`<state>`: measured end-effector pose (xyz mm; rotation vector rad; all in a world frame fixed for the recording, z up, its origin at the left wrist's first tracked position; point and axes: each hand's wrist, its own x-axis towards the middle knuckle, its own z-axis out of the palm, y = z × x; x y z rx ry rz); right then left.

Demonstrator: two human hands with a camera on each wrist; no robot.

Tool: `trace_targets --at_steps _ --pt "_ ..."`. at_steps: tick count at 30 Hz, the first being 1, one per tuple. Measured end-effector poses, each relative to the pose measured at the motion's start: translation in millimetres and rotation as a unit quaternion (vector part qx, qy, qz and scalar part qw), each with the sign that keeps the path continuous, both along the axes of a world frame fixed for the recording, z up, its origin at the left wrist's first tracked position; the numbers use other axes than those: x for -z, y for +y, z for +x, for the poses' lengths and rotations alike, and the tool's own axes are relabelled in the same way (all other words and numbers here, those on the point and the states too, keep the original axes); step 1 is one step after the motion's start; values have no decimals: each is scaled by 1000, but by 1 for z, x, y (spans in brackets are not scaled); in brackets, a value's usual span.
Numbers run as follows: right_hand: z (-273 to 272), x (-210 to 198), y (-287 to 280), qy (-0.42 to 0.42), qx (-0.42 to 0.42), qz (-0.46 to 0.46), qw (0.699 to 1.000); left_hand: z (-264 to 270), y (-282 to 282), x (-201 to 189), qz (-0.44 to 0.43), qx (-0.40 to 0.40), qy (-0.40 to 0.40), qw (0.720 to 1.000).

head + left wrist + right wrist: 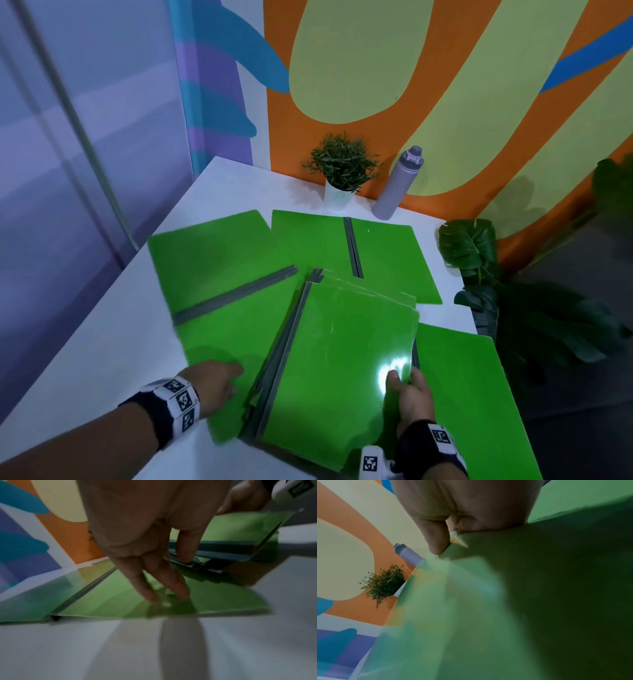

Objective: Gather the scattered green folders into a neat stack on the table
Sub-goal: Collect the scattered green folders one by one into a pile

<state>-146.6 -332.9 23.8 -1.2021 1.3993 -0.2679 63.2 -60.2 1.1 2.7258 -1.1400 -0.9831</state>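
Careful, your right hand (pixel 409 394) pinches the loose folder bundle (pixel 339 356) at near center while your left hand (pixel 214 377) presses flat, fingers straight, on the open left folder (pixel 219 274); glossy covers could slide apart.

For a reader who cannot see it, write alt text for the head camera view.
A right hand grips a small stack of closed green folders while the left hand presses on an open green folder beside it. More open folders lie on the white table, with a potted plant and a grey bottle at the back.
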Motion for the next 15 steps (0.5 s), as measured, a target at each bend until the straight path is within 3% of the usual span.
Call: trace_targets --at_steps 2,5,7,15 --pt "0 0 1 2 -1 4 1000 2 4 -1 -46 -29 -18 998" --pt "-2 1 7 9 -21 20 1000 17 8 5 -112 -141 -58 982" --pt "-3 3 14 21 -37 19 999 23 11 8 -105 -183 -70 975" --pt "-10 15 31 59 -78 3 995 7 26 29 -18 -164 -130 978"
